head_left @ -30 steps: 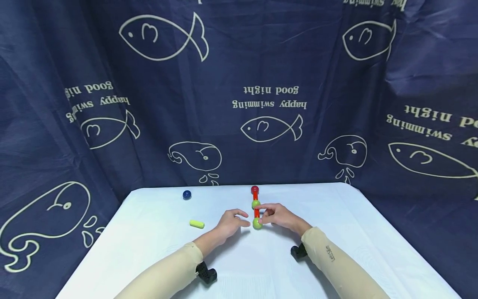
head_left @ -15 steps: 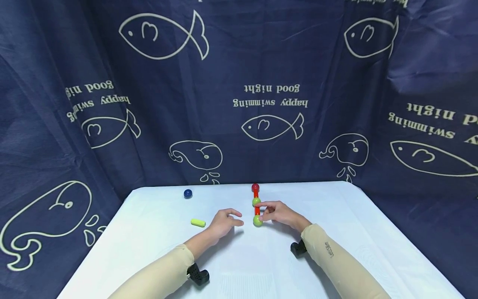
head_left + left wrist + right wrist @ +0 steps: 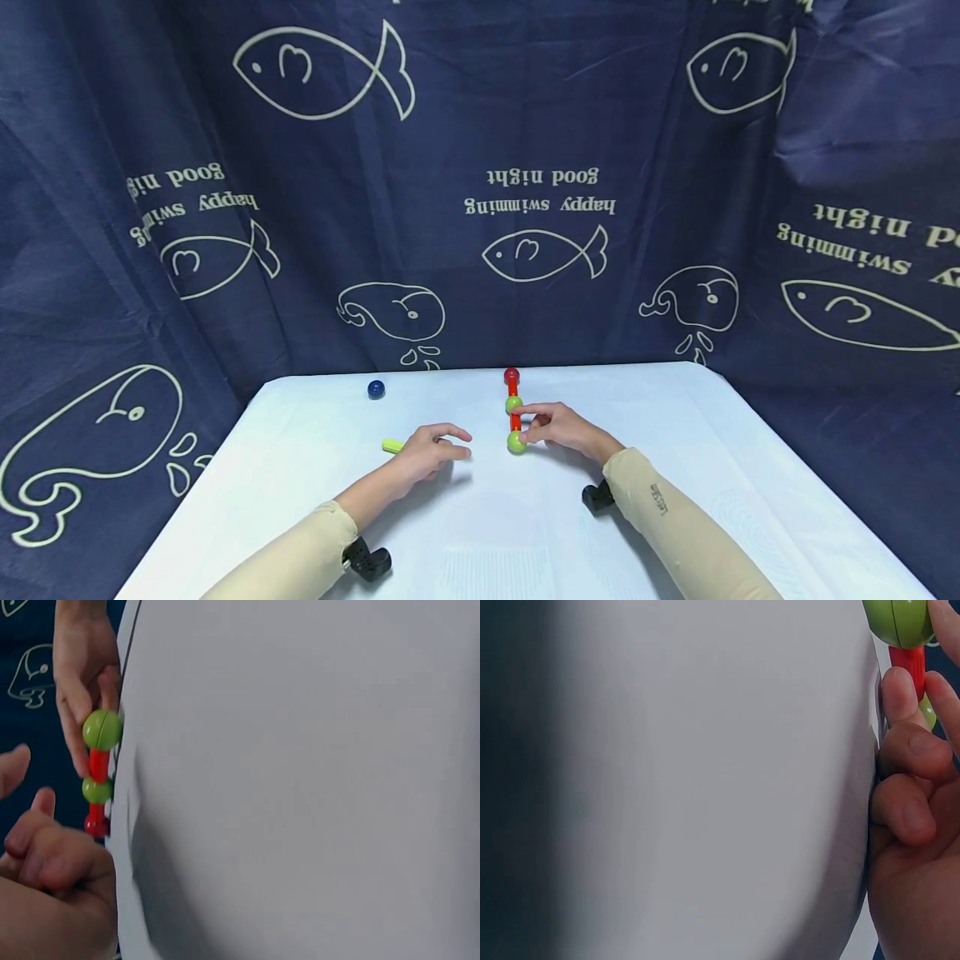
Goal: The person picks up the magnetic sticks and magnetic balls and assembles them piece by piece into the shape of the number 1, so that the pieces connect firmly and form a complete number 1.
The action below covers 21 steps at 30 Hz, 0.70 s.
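Observation:
A straight chain of balls and red rods lies on the white table. It runs from a red ball (image 3: pixel 512 375) at the far end, past a middle green ball (image 3: pixel 513 405), to a near green ball (image 3: pixel 516 442). My right hand (image 3: pixel 558 427) holds it from the right, thumb at the near green ball and index finger by the middle one. In the right wrist view, fingertips lie beside the red rod (image 3: pixel 907 667). My left hand (image 3: pixel 427 454) holds nothing, its fingers spread. It partly hides a yellow-green rod (image 3: pixel 392 446).
A dark blue ball (image 3: pixel 376 389) sits near the far left edge of the white table (image 3: pixel 480 533). Behind the table hangs a navy curtain (image 3: pixel 420 200) with fish and whale drawings.
My left hand has moved left, away from the chain, and now overlaps the yellow-green rod in the head view. The right hand stays at the chain.

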{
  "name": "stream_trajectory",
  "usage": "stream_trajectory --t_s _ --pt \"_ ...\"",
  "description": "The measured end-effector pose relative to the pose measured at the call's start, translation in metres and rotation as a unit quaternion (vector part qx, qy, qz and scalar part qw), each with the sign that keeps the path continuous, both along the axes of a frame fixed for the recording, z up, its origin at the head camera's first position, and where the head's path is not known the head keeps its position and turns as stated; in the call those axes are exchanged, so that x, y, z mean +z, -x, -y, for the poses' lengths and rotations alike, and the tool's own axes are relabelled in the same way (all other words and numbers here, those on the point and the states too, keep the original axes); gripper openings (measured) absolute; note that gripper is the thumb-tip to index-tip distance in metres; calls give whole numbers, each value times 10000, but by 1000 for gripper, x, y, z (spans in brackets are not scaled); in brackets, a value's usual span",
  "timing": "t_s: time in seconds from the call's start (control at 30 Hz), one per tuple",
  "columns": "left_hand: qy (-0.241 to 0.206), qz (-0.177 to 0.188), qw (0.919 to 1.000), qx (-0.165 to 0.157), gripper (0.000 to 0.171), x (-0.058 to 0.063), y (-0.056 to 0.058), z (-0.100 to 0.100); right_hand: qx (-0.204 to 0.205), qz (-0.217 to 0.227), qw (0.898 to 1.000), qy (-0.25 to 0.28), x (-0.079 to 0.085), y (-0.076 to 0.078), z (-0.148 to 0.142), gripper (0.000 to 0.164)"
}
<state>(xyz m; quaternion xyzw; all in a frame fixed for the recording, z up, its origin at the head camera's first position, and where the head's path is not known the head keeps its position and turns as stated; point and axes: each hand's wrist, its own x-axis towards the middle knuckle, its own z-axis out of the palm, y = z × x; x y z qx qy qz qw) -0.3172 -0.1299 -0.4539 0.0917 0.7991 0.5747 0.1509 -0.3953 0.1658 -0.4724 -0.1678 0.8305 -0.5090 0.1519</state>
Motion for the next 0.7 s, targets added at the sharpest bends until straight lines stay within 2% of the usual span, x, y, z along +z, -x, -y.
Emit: stream_trajectory --t_s 0.17,0.3,0.43,0.7 --pt "-164 84 9982 -571 46 6 -5 18 -25 43 10000 -23 -1 1 0 59" --pt "-270 145 9962 -810 45 8 -6 28 2 28 10000 -8 -1 1 0 60" --pt "-299 143 9963 -792 42 7 -7 37 -6 34 10000 14 -1 0 0 59" --pt "-420 66 9981 -449 48 3 -3 56 -61 130 9999 66 1 0 0 61"
